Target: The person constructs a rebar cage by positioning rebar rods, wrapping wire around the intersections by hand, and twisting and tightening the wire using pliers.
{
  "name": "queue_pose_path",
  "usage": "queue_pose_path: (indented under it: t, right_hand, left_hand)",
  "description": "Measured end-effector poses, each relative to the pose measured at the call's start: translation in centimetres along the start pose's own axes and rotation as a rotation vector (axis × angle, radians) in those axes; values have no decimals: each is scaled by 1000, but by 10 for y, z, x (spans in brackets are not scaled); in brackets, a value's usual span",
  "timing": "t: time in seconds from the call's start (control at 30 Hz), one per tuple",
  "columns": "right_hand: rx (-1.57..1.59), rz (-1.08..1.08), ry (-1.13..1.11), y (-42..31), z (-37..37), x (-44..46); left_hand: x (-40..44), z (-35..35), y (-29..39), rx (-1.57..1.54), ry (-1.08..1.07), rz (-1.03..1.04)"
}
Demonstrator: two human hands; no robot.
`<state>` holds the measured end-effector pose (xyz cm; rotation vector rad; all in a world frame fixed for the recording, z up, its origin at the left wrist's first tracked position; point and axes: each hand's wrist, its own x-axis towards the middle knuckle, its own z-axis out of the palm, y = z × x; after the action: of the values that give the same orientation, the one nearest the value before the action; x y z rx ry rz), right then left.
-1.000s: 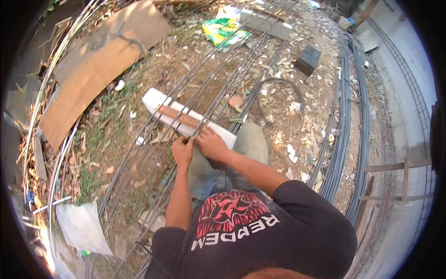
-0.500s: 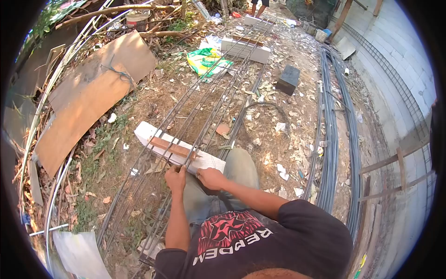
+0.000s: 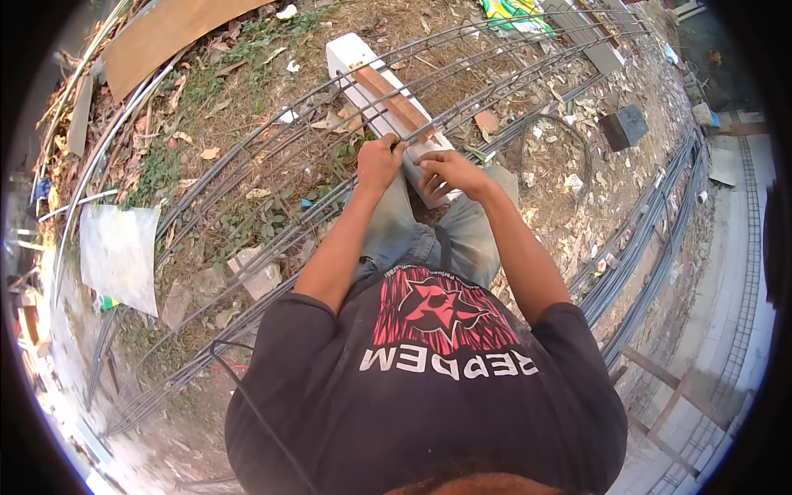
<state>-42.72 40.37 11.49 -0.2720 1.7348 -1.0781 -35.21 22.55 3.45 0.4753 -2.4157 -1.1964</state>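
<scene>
A white block (image 3: pixel 350 56) lies across the ground under several long steel bars (image 3: pixel 272 124), with a brown wooden strip (image 3: pixel 388 93) on top. My left hand (image 3: pixel 379 165) is closed at the near end of the strip, thumb and forefinger pinched by a bar; what they hold is too small to tell. Just right of it, my right hand (image 3: pixel 456 173) hovers over the block's near end, fingers curled but apart, nothing visible between them. My knees are on both sides of that end.
A dark block (image 3: pixel 624 128) sits at the upper right, and bundled steel rods (image 3: pixel 660 223) run along the right. Brown board (image 3: pixel 157 41) and a pale sheet (image 3: pixel 120 252) lie on the left. Green-yellow bag (image 3: pixel 516 16) and a second block (image 3: pixel 605 56) are farther up.
The view has turned and tilted down, so block and bars appear rotated. My right hand has gone from resting by the bars to lifted with fingers apart; my left hand stays pinched near the strip.
</scene>
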Motion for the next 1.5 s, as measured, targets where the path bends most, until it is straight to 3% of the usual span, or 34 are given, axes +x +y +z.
queue_pose_path:
  t: [0.13,0.17,0.27,0.4,0.43,0.7,0.73,0.83,0.93,1.03,1.13,1.23,1.33,1.5]
  right_hand:
    - [81,33,186,20,4,64]
    - [-96,16,314,14,8,71]
    - [-701,-298,530,-1,13,79]
    - [-668,-177,350,-28,-3,81]
    - [-580,-234,326,-23,-5,80]
    - [-960,-191,273,-44,-5,70]
    - [-999,-203,258,-48,-5,67]
    - [-1072,-419,491,-52,18,45]
    - [-1108,-528,501,-47,21,48]
    - [-1141,-491,448,-39,14,53]
    - [-1046,-581,494,-34,14,54]
    - [-873,-411,540,-27,14,59]
    - [-764,-390,574,-26,17,57]
    - [-747,-415,542,-24,9,60]
  left_hand:
    - [3,-3,-7,-24,-51,79]
    - [6,-3,-9,-20,-58,121]
    - [2,-5,-14,27,-119,159]
    - [8,-5,-16,86,-193,129]
    - [7,-1,-23,80,-191,138]
    - [19,-12,-33,-62,-369,79]
    - [22,-15,-31,-96,-393,75]
    - [25,-17,-30,-114,-435,46]
    - [27,-27,-20,-87,-491,4]
    - [30,-18,-30,-78,-509,-14]
    - [27,-19,-32,-267,-427,-15]
    - [35,-15,-39,-470,-455,-443]
    - [46,-25,-14,-358,-551,-616]
    - [54,-19,-22,-428,-648,-634]
